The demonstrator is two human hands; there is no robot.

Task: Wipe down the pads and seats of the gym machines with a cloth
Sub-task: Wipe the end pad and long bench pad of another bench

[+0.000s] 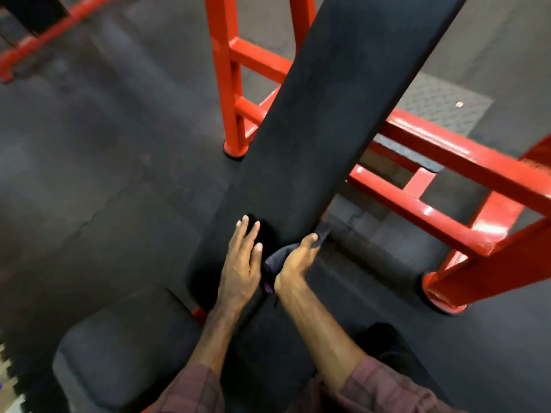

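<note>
A: Black back pad point(328, 114), tilted, runs up from the seat point(119, 353). Left hand point(241, 269) lies flat on its lower end, fingers straight and slightly spread, probably bracing.
B: Cloth?
A: Dark cloth point(277, 260) bunched in the right hand point(295, 260), fingers curled round it at the pad's right edge, likely wiping that edge beside the red frame point(447, 180).

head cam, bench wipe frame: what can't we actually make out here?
- Cloth, head view: mostly hidden between the left hand and right hand; extent unclear.
- Right-hand fingertips: wrapped over the back pad edge, grip partly hidden.
- Pad's top end: cut off by the frame's upper edge.
- Seat pad: blurred, cut off at bottom.
</note>
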